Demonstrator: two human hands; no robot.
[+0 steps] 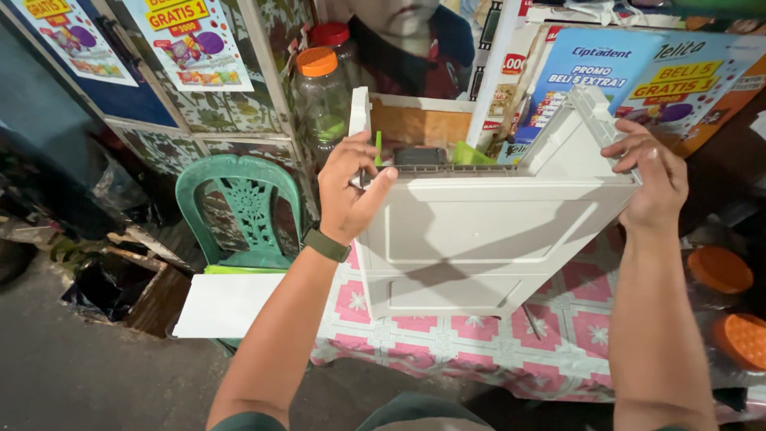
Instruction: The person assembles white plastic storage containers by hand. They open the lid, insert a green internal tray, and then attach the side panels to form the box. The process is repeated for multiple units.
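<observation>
A white plastic casing (479, 231), box-shaped with recessed panels, stands tilted on a table with a pink and white flowered cloth (574, 327). My left hand (347, 187) grips its upper left corner, thumb on the front face. My right hand (650, 179) holds its upper right corner, fingers curled over the rim. Inside the open top I see a dark part (420, 156) and green pieces (471, 154). A dark green band sits on my left wrist (325, 244).
A green plastic chair (239, 203) with a white board (227, 305) on its seat stands left of the table. Clear jars with orange lids (319, 96) stand behind the casing, more orange lids (722, 271) at right. Posters hang behind. A person stands beyond the table.
</observation>
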